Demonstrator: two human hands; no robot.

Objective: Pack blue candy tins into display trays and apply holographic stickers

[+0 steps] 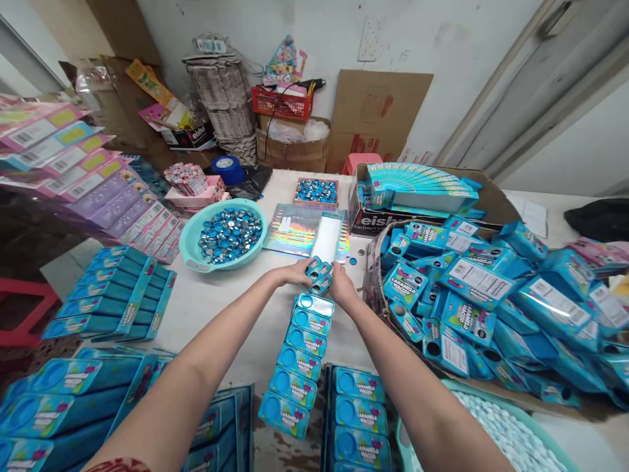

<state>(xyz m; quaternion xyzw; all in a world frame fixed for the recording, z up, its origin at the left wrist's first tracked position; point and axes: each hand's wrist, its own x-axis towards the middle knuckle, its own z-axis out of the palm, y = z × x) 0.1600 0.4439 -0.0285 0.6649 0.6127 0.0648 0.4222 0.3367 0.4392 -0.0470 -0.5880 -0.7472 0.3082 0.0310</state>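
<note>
My left hand [295, 273] and my right hand [343, 288] meet at the table's middle, fingers closed around a small cluster of blue round tins [319, 275]. Just below them a row of blue "Caramelo Macizo" packs [299, 364] runs toward me, overlapping like tiles. The nearest pack [314, 305] at the top of the row shows a shiny tray. A teal bowl [196, 257] full of blue tins sits to the left of my left hand.
A heap of blue packs [491, 295] fills a box on the right. Stacks of flat blue packs [113, 295] lie left and in front. Holographic sheets [299, 229], a small tray of tins [316, 191], pink and purple boxes [73, 170] and cartons stand behind.
</note>
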